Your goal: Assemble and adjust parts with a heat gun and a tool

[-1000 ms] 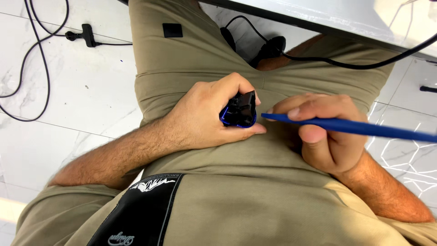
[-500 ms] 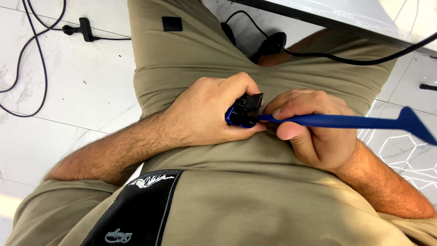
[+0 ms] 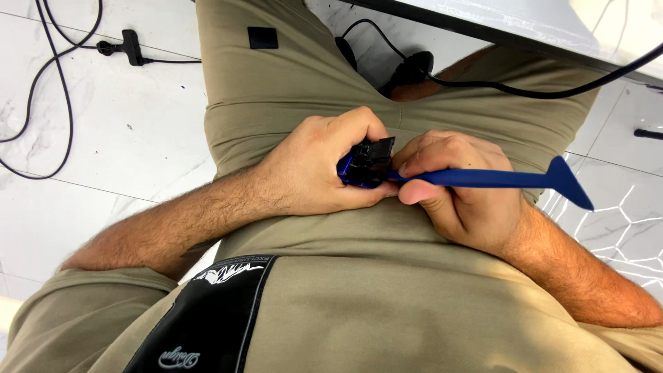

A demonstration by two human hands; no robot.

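My left hand (image 3: 318, 166) is closed around a small black and blue device (image 3: 366, 164), held over my lap on khaki trousers (image 3: 290, 83). Most of the device is hidden by my fingers. My right hand (image 3: 459, 190) grips a long blue plastic pry tool (image 3: 497, 179). The tool's narrow tip touches the right edge of the device, and its wide flared end points to the right, past my wrist.
White marble-look floor tiles (image 3: 124, 124) lie to the left with black cables (image 3: 62, 76) and a plug (image 3: 128, 45) on them. A grey table edge (image 3: 525, 21) runs across the top right, with a black cable (image 3: 552, 90) hanging below it.
The right hand has slid along the pry tool toward the device, and the tool's flared end has come into view. The left hand keeps holding the device in the same spot.
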